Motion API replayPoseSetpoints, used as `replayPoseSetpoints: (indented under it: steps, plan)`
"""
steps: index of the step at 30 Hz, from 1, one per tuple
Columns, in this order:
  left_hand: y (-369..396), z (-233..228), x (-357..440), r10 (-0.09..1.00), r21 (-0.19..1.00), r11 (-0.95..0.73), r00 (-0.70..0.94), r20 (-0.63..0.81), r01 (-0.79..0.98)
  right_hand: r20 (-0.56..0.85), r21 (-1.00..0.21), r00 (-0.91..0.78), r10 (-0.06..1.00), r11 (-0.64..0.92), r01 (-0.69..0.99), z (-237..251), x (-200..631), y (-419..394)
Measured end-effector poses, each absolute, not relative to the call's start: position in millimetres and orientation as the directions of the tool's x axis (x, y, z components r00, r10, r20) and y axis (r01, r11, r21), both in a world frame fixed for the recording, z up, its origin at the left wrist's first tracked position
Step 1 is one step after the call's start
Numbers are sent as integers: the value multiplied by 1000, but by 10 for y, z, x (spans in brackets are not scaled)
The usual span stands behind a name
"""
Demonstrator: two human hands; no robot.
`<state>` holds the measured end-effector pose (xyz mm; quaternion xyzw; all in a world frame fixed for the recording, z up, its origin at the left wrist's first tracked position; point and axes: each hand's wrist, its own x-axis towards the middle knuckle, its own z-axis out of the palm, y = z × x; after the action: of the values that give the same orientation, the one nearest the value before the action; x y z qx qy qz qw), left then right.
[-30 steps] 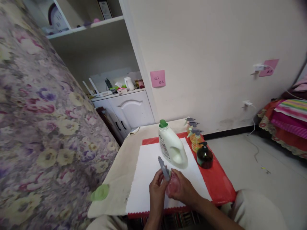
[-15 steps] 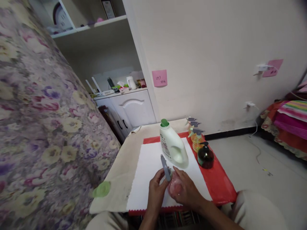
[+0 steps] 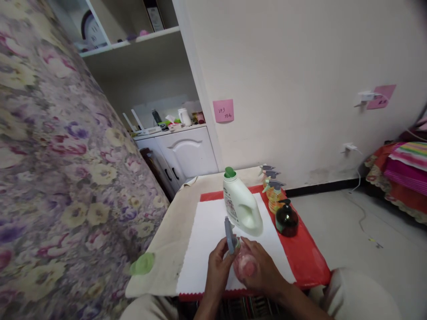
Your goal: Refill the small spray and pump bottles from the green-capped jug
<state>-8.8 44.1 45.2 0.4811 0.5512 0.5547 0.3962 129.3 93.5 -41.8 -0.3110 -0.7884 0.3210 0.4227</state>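
Observation:
A pink see-through spray bottle [image 3: 245,265] is tilted over the white sheet [image 3: 200,249], with its base towards me. My right hand [image 3: 263,264] is wrapped round its body. At the neck, the fingers of my left hand [image 3: 219,260] are closed on the grey spray head [image 3: 229,234], which points away from me. Whether the head is fully screwed on I cannot tell. Just beyond my hands stands a large pale green detergent jug [image 3: 242,204] with its handle to the right; its green spout [image 3: 230,172] is uncovered.
Several spray bottles [image 3: 275,198] with grey heads line the right side of the table. A dark pump bottle [image 3: 287,220] stands nearer on the red cloth [image 3: 307,258]. A green cap [image 3: 142,264] lies at the left table edge. A flowered curtain [image 3: 66,178] hangs at left.
The view has shifted slightly. My hands keep the same grip on the spray bottle and its head, with only slight movement; the jug and other bottles stay in place.

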Motion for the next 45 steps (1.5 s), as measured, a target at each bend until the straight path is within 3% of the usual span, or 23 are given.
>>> replayPoseSetpoints:
  steps: [5,12,17,24,32,41,45]
  plan:
    - [440,524,-176,978,972,-147,-118,170,183,461,-792,-454,763,584,178,-392,1284,909]
    - [437,366,-143,975,994,-93,-199,102,54,471,-784,-454,756,595,176,-373,1255,896]
    - [443,373,-173,972,992,-115,-198,125,58,454,-794,-471,757,583,173,-354,1274,895]
    - [436,307,-132,965,968,-154,-240,105,-197,473,-793,-438,765,586,166,-392,1247,895]
    - [464,227,-76,949,947,-128,-314,31,-296,443,-811,-479,758,567,146,-393,1276,876]
    - [451,325,-48,946,948,-120,-324,19,-293,433,-837,-474,766,538,105,-446,1277,888]
    - [450,314,-140,970,970,-76,-244,17,-233,391,-874,-498,774,482,63,-344,1296,880]
